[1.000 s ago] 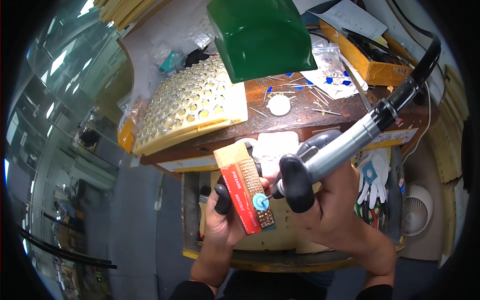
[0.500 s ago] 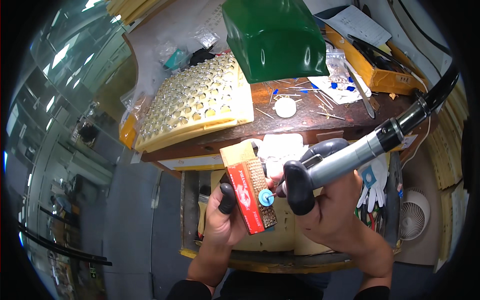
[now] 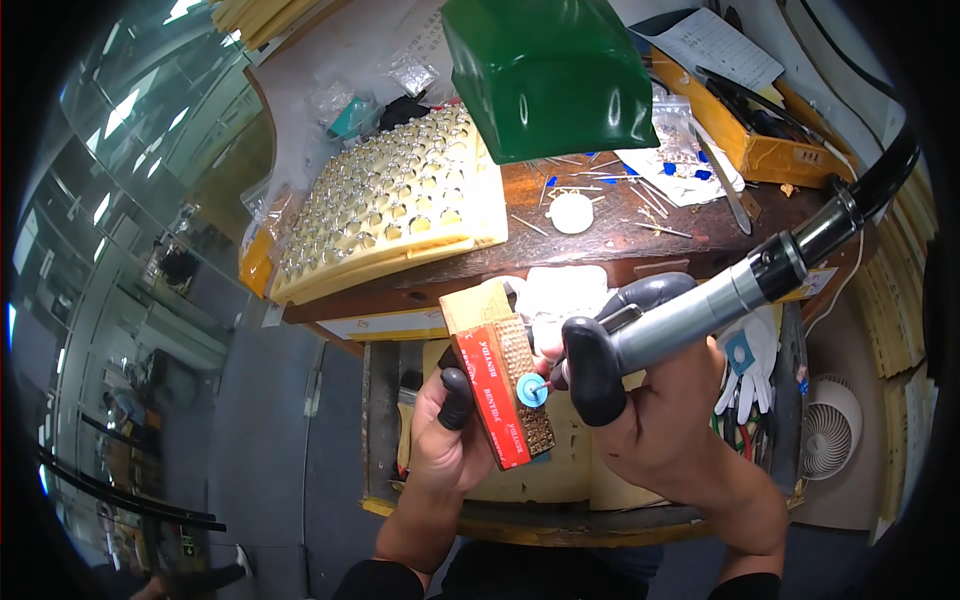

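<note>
My left hand (image 3: 447, 425), with a black cot on its thumb, is closed around a wooden block (image 3: 475, 307). Red printed tape (image 3: 492, 400) covers one face of the block, and rows of small gold-coloured bumps run along the face beside it. My right hand (image 3: 650, 400), with black finger cots, grips a grey rotary handpiece (image 3: 690, 322). At its tip a small light-blue disc (image 3: 532, 390) on a thin shank lies against the bumpy face. The right fingertips near the tip are partly hidden.
A cream tray (image 3: 390, 200) of shiny rings stands on the bench at left. A green lamp shade (image 3: 550, 85) hangs above. Thin burs, a white round piece (image 3: 571, 213) and a yellow box (image 3: 790, 150) lie behind. An open drawer (image 3: 540, 535) sits below my hands.
The disc and handpiece tip have shifted very slightly along the block, which both hands still hold in nearly the same place. Part of another person has appeared at the lower left.
</note>
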Demonstrator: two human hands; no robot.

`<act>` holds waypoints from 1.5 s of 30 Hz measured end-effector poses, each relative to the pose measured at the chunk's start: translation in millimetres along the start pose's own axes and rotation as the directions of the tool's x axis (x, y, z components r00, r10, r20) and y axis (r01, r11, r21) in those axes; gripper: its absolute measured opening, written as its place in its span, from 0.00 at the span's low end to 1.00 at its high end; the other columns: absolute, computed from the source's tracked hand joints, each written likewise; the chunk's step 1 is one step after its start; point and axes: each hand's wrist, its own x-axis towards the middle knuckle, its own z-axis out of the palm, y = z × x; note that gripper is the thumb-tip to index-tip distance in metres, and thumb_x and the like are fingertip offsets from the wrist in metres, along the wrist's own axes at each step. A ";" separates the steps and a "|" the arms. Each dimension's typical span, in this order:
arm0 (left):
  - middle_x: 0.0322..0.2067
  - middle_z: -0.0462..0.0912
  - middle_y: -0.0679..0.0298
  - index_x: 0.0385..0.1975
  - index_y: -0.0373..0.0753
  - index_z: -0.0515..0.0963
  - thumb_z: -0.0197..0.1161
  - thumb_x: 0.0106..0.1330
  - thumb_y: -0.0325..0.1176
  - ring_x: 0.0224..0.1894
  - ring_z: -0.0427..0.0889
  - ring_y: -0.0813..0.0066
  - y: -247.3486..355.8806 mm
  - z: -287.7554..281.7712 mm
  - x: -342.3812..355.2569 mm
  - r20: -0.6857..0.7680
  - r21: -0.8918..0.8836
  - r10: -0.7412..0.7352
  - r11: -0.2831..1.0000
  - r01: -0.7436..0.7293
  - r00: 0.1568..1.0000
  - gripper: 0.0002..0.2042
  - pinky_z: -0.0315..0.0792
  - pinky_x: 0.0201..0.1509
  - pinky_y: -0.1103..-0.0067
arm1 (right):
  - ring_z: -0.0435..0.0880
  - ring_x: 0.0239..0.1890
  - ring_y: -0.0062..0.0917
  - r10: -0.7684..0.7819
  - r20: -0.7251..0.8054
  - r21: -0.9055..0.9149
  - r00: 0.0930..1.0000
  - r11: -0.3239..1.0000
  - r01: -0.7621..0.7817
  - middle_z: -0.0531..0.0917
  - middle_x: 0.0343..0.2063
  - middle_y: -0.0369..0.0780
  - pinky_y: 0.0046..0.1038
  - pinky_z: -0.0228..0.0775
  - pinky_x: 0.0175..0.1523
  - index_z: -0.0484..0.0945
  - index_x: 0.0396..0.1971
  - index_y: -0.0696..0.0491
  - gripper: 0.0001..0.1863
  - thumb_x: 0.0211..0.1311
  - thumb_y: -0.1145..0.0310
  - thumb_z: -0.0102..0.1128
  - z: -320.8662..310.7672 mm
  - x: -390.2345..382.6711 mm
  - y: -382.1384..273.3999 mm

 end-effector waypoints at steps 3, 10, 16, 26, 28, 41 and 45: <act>0.58 0.70 0.41 0.64 0.26 0.59 0.60 0.68 0.41 0.60 0.73 0.54 0.2 0.2 0.6 0.010 0.011 0.009 1.000 -0.009 1.000 0.31 0.66 0.67 0.61 | 0.87 0.25 0.25 0.028 -0.015 0.011 1.000 1.000 -0.027 0.84 0.22 0.41 0.24 0.80 0.30 0.76 0.32 0.63 0.09 0.65 0.71 0.57 1.7 1.4 -2.3; 0.58 0.70 0.40 0.64 0.26 0.58 0.60 0.68 0.40 0.61 0.73 0.53 0.4 -0.4 1.1 0.042 0.003 0.001 1.000 -0.001 0.999 0.32 0.66 0.66 0.61 | 0.87 0.24 0.24 0.005 -0.012 0.002 1.000 1.000 -0.005 0.83 0.21 0.40 0.24 0.79 0.30 0.74 0.30 0.62 0.09 0.65 0.71 0.57 1.6 2.5 -2.3; 0.59 0.70 0.43 0.64 0.26 0.59 0.59 0.69 0.39 0.61 0.73 0.54 -0.5 -3.4 -0.3 0.022 -0.023 -0.001 1.000 0.002 1.000 0.30 0.68 0.65 0.61 | 0.86 0.24 0.25 0.010 -0.041 0.036 0.999 0.999 -0.008 0.82 0.20 0.40 0.25 0.79 0.29 0.73 0.30 0.62 0.08 0.65 0.73 0.57 3.5 2.9 -2.5; 0.59 0.69 0.42 0.64 0.26 0.57 0.58 0.69 0.39 0.60 0.74 0.54 -0.5 -4.6 0.9 0.070 -0.016 0.011 1.000 -0.010 0.998 0.31 0.69 0.65 0.60 | 0.86 0.23 0.24 0.007 -0.016 -0.012 1.000 1.000 -0.007 0.82 0.19 0.40 0.23 0.77 0.28 0.73 0.29 0.61 0.08 0.65 0.72 0.57 0.7 3.4 -3.9; 0.59 0.69 0.42 0.64 0.26 0.57 0.58 0.69 0.39 0.59 0.74 0.53 -0.9 -4.2 0.1 0.054 -0.019 0.005 1.000 -0.004 0.999 0.31 0.69 0.64 0.59 | 0.86 0.22 0.23 -0.005 -0.032 -0.017 0.999 1.000 0.004 0.82 0.20 0.40 0.23 0.76 0.27 0.73 0.29 0.61 0.09 0.66 0.71 0.57 0.3 3.0 -2.8; 0.58 0.70 0.41 0.63 0.25 0.58 0.59 0.68 0.41 0.60 0.73 0.53 0.9 -0.4 0.8 0.020 0.015 0.001 1.000 -0.001 1.000 0.31 0.68 0.65 0.59 | 0.85 0.23 0.23 0.004 -0.026 -0.004 1.000 1.000 -0.004 0.83 0.20 0.40 0.23 0.77 0.29 0.76 0.29 0.60 0.08 0.64 0.71 0.59 1.5 5.3 -4.3; 0.58 0.70 0.41 0.63 0.25 0.59 0.60 0.68 0.40 0.60 0.73 0.53 0.5 0.5 0.8 0.013 -0.002 -0.004 1.000 0.004 1.000 0.31 0.68 0.65 0.59 | 0.86 0.23 0.23 -0.027 -0.030 -0.014 0.999 1.000 0.027 0.83 0.20 0.40 0.23 0.77 0.29 0.76 0.30 0.60 0.07 0.64 0.72 0.59 1.0 3.9 -1.8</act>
